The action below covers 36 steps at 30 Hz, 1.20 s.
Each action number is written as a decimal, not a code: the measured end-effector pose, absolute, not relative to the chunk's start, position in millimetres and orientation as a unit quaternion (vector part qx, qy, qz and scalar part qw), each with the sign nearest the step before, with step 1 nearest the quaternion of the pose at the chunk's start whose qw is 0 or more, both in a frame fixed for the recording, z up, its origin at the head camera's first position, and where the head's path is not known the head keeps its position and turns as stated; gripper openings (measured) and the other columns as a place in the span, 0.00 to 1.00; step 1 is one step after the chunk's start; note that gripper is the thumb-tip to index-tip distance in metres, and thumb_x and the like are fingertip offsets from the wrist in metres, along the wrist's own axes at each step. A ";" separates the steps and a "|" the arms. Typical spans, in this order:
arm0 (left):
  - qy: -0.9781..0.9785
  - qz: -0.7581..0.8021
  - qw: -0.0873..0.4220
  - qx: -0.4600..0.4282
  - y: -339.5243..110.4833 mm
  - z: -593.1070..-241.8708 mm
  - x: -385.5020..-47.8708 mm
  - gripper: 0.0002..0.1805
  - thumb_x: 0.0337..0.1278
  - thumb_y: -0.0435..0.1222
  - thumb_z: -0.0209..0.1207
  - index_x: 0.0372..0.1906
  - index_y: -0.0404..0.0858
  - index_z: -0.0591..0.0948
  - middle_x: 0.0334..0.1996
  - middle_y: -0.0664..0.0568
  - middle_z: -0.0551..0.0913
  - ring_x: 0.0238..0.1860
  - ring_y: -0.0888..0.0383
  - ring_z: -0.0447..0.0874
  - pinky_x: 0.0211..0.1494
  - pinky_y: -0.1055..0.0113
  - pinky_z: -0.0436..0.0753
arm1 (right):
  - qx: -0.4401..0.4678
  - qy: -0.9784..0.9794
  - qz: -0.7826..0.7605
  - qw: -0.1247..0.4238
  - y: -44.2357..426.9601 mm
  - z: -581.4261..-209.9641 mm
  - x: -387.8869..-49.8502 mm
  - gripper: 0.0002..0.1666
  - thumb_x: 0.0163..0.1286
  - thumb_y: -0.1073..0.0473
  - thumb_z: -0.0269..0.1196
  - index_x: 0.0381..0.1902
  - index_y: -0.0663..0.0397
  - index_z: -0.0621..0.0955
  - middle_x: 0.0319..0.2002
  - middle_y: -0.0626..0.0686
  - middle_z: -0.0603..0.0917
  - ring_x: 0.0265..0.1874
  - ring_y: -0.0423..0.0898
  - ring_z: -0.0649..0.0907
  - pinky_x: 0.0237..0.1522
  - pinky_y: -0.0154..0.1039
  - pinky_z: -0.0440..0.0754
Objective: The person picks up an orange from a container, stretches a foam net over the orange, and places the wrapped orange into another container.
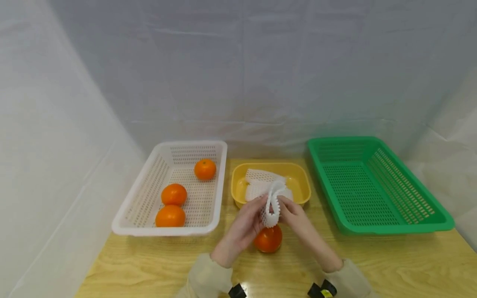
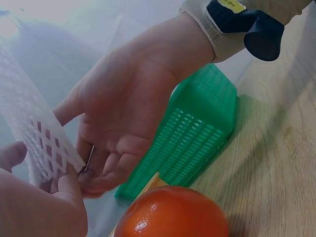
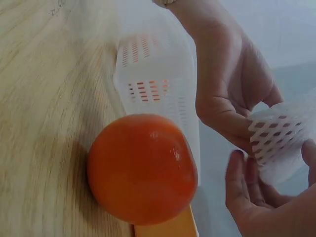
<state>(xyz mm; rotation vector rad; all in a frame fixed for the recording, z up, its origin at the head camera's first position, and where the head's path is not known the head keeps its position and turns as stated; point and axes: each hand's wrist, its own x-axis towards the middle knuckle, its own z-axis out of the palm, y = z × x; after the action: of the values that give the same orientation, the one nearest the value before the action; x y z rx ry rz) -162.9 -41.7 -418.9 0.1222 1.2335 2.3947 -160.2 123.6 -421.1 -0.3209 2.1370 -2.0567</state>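
Observation:
A white foam fruit net (image 1: pixel 273 209) is held up between both hands above the table. My left hand (image 1: pixel 244 227) pinches its left side, and my right hand (image 1: pixel 296 217) holds its right side between thumb and fingers. The right wrist view shows the diamond mesh of the net (image 3: pixel 279 136) with its opening toward the left hand (image 3: pixel 227 74). Right below the hands, a glossy round orange fruit (image 1: pixel 268 239) rests on the table, touched by neither hand.
At the left, a white basket (image 1: pixel 218 198) holds three oranges (image 1: pixel 205 169). Behind the hands stands a yellow tray (image 1: pixel 303 182) with more foam nets (image 1: pixel 261 176). A green basket (image 1: pixel 335 207) stands at the right. White sheeting (image 1: pixel 238 82) encloses the wooden table (image 1: pixel 391 265).

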 end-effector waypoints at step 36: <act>0.389 0.886 0.248 -0.048 -61.2 -433.2 -157.8 0.12 0.79 0.41 0.49 0.47 0.43 0.82 0.42 0.58 0.87 0.45 0.66 0.84 0.51 0.75 0.81 | 0.022 0.527 -0.826 0.200 144.6 -437.2 -152.8 0.16 0.83 0.51 0.50 0.56 0.53 0.77 0.45 0.46 0.84 0.44 0.39 0.84 0.46 0.32 0.84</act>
<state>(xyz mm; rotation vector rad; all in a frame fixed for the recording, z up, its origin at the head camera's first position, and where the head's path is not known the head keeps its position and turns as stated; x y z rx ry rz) -157.8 -61.2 -433.2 -0.1307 1.0595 2.4155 -152.8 144.6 -437.2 0.0625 1.4744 -2.3081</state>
